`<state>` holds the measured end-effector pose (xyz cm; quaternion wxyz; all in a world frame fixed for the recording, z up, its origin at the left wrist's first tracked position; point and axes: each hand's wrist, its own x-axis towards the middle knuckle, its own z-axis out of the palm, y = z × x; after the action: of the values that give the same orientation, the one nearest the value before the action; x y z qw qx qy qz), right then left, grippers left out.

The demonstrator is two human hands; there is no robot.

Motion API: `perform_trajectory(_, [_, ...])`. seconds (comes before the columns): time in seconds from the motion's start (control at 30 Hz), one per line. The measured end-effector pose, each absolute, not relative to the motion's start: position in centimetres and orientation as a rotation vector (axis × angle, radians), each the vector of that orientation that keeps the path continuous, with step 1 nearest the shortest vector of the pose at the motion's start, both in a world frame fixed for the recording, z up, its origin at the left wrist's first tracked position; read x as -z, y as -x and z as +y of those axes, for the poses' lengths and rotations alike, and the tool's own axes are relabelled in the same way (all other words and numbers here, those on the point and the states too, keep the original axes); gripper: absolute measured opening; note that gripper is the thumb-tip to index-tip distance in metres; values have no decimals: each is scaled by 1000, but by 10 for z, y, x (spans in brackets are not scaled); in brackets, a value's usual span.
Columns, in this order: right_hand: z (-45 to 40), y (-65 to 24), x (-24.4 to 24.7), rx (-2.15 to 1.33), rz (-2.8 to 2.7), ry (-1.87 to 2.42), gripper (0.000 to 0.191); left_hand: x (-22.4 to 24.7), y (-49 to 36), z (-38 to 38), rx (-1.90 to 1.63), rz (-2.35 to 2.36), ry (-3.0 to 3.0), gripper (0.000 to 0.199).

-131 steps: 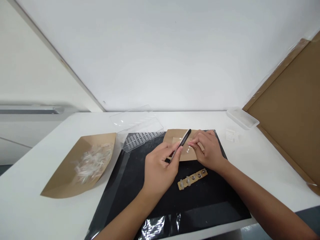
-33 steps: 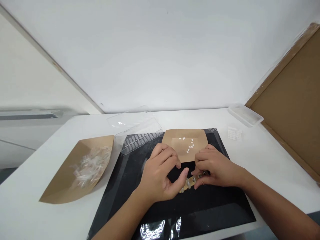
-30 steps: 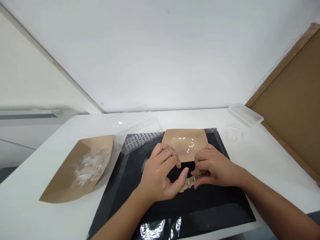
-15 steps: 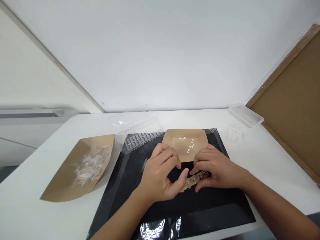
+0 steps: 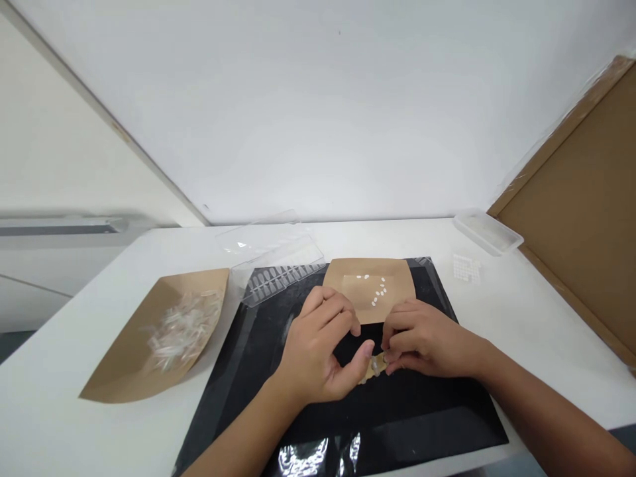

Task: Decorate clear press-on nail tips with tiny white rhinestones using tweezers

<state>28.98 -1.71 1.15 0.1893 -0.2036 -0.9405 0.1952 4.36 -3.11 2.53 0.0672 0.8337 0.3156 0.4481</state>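
Note:
A narrow yellowish strip (image 5: 373,366) with small clear, upright pieces along it lies on the black mat (image 5: 397,417). My left hand (image 5: 320,351) is at its left end, fingers curled but apart from the thumb, whose tip is just by the strip. Across from it, my right hand (image 5: 427,339) has thumb and fingertips pinched together at a small piece on the strip; what is between them is too small to make out. The right hand covers the strip's right part. Just behind both hands is a brown card tray (image 5: 342,298) with several small white ovals.
On the left, a larger brown card tray (image 5: 114,364) holds a heap of clear plastic pieces (image 5: 183,331). A clear case with nail-shaped tips (image 5: 268,281) overlaps the mat's back corner. At the right stand a sheet of white dots (image 5: 467,268), a clear box (image 5: 487,232) and a cardboard box (image 5: 576,199).
My right hand has shifted slightly left along the strip, its thumb and fingers closing to a pinch and covering the strip's dark round studs. The left hand stays almost in place.

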Motion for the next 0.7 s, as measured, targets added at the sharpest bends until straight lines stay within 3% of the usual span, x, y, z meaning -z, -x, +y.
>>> perform_trajectory(0.7, [-27, -283, -13, -347, -2763, 668, 21, -15, -41, -30, -1311, 936, -2495, 8])
